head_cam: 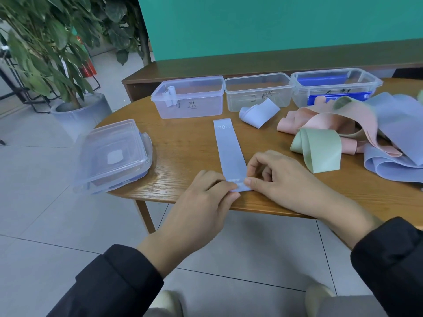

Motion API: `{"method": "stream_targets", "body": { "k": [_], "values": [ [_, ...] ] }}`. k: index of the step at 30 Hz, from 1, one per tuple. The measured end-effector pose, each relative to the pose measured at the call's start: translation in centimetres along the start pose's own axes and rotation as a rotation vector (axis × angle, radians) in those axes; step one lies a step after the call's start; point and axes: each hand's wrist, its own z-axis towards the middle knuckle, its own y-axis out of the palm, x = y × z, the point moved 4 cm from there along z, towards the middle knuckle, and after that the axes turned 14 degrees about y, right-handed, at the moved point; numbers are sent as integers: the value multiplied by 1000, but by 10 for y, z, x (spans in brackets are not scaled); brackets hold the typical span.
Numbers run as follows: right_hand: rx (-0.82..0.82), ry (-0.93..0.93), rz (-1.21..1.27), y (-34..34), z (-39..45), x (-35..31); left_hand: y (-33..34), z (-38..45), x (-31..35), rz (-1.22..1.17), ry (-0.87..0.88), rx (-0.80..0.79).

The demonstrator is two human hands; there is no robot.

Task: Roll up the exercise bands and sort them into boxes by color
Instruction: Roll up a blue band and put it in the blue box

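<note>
Head | blue band (229, 150) reads "20 LB" | both hands' fingers (231, 186) pinch it

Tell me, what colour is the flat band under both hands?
Pale lavender-blue band, marked "20" in white; head view shows it.

The band's (230, 152) near end sat buried under both hands' fingertips (233, 185), the pile (377, 133) ran off the right edge, the boxes' handwritten labels (192, 105) stayed too faint to read, and the blurred lids (112, 154) hid whatever lay beneath.
</note>
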Motion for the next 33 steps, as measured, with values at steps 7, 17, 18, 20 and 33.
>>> {"method": "stream_targets", "body": {
  "k": [7, 17, 18, 20, 33],
  "values": [
    [50, -261, 1, 6, -15, -1, 3, 2, 0, 64, -3, -37],
    [116, -275, -207, 12, -20, 3, 7, 2, -9, 39, -99, -69],
    [113, -269, -211, 12, -20, 3, 7, 1, -10, 22, -130, -74],
    [105, -258, -220, 12, -19, 3, 4, -2, -12, -18, -188, -47],
    [65, -200, -277, 9, -11, 0, 5, 1, 0, 39, 2, 24]
  ]
}}
